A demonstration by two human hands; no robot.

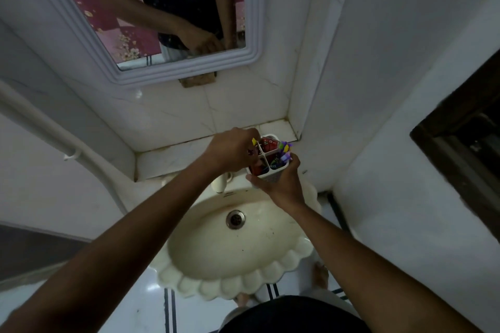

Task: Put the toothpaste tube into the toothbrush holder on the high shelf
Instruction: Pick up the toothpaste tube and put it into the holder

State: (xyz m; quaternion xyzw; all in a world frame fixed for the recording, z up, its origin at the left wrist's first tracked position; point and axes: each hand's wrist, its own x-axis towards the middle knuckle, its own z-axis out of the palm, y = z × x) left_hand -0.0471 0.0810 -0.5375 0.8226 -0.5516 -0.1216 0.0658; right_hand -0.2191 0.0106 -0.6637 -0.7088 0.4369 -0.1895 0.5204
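A white four-compartment toothbrush holder (pixel 271 175) is held over the back rim of the sink, just in front of a tiled ledge (pixel 167 157). My right hand (pixel 281 186) grips its near side from below. A red toothpaste tube (pixel 267 144) stands in the far compartment, and more red shows in the near left one. Purple and yellow toothbrushes (pixel 284 151) fill the right side. My left hand (pixel 232 151) lies curled over the holder's left rim, fingertips by the tube. What those fingers pinch is hidden.
A cream scalloped sink (pixel 243 254) with a drain (pixel 236 219) lies below the hands, its tap (pixel 219 184) at the back. A framed mirror (pixel 162 21) hangs above the ledge. White walls close in on both sides, with a dark window frame (pixel 465 143) at right.
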